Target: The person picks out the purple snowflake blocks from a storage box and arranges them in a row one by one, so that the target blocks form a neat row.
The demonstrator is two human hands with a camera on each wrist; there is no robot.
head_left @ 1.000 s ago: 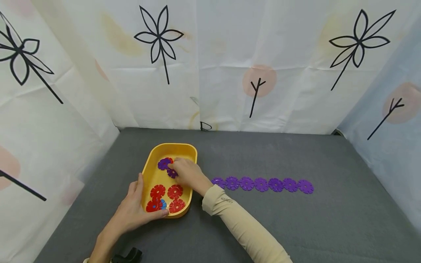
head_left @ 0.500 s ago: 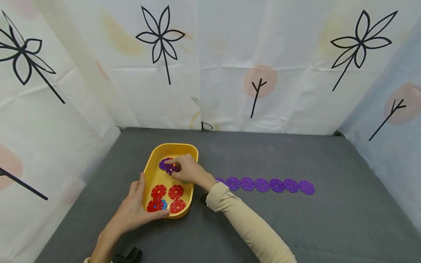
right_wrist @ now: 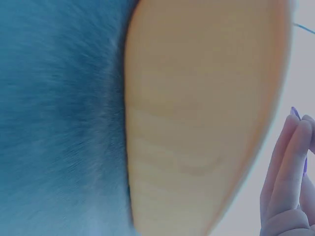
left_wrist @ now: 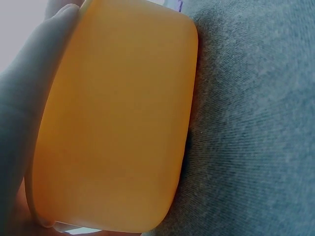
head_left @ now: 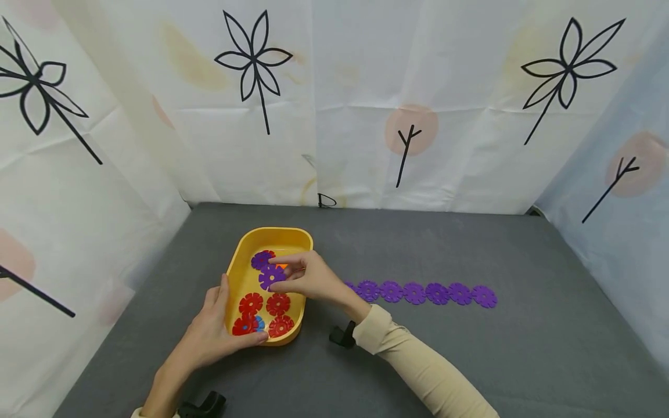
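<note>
In the head view my left hand [head_left: 209, 328] holds the near left corner of a yellow tray [head_left: 282, 237], thumb on the front rim and fingers along the left side. The left wrist view shows the tray's outer wall [left_wrist: 118, 113] close up. Over the tray, my right hand [head_left: 316, 281] pinches a purple flower-shaped plastic piece [head_left: 268, 278] between thumb and fingers. Beyond it lies another purple flower piece [head_left: 259, 260] overlapping a red one. Several red flower pieces [head_left: 251, 303] and a partly covered blue one [head_left: 260, 323] lie at the tray's near end.
To the right of the tray, several purple flower pieces [head_left: 414, 293] form a row on the grey cloth [head_left: 444, 360]; my right wrist hides its left end. A printed white curtain [head_left: 355, 69] stands behind the table and along its sides.
My right hand was reaching down among the pieces at the tray's far end. It has drawn back slightly right and towards me, with the purple flower piece now pinched and showing. The left hand stays put.
</note>
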